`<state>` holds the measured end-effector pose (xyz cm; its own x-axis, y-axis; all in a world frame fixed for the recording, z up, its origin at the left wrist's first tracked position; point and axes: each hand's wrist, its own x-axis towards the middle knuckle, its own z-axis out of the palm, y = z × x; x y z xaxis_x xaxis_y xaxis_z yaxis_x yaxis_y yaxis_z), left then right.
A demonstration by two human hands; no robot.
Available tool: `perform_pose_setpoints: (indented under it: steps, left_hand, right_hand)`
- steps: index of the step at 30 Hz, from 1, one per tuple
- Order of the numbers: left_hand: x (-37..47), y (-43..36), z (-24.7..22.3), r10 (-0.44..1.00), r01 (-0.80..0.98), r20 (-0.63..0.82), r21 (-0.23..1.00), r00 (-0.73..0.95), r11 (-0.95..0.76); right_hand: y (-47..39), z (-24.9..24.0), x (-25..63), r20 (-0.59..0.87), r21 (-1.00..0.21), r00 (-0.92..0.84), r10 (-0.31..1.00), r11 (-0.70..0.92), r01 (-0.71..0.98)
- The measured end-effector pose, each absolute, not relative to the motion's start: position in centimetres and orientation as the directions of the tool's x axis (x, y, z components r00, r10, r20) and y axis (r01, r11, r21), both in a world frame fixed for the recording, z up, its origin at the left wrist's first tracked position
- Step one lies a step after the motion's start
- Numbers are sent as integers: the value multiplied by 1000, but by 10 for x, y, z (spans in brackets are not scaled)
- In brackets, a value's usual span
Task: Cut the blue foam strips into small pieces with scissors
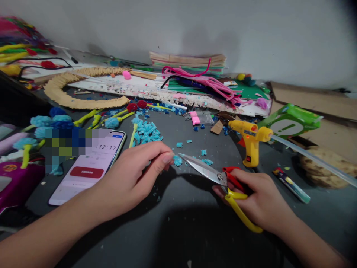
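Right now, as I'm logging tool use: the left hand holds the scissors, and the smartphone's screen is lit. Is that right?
One error: the head view shows the right hand holding the scissors, not the left hand. The smartphone's screen is indeed lit.

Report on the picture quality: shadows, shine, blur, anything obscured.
Head view: a broad dark shadow lies on the near part of the desk, with fainter ones on the wall; head view: the scissor blades show a pale sheen; head view: coarse pixel blocks hide the phone's upper left; head view: the upper right corner fades to black.
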<state>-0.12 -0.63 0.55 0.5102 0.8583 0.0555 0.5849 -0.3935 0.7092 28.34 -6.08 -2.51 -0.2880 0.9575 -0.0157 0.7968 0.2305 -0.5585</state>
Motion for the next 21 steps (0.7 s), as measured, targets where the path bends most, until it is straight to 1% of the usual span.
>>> perform_pose_setpoints:
  steps: [3,8,13,15,18,21]
  left_hand:
    - [-1,-6,6,864,585,60,712,501,-388]
    - [-1,-7,6,862,582,75,708,501,-400]
    - [-1,-5,8,855,602,75,679,514,-421]
    - [-4,-2,10,853,627,94,638,513,-448]
    - [-9,4,11,840,675,142,533,523,-510]
    - [-16,10,4,789,686,160,411,594,-600]
  right_hand:
    - [-62,-24,282,-18,-564,-266,964,210,799]
    - [-63,-26,282,-28,-549,-281,959,219,806]
    - [-62,-27,283,-40,-545,-290,956,223,808]
    - [-62,-26,283,-30,-557,-279,960,216,802]
    - [-62,-23,281,-8,-586,-246,969,194,787]
    - [-62,-22,280,-10,-589,-240,971,188,786]
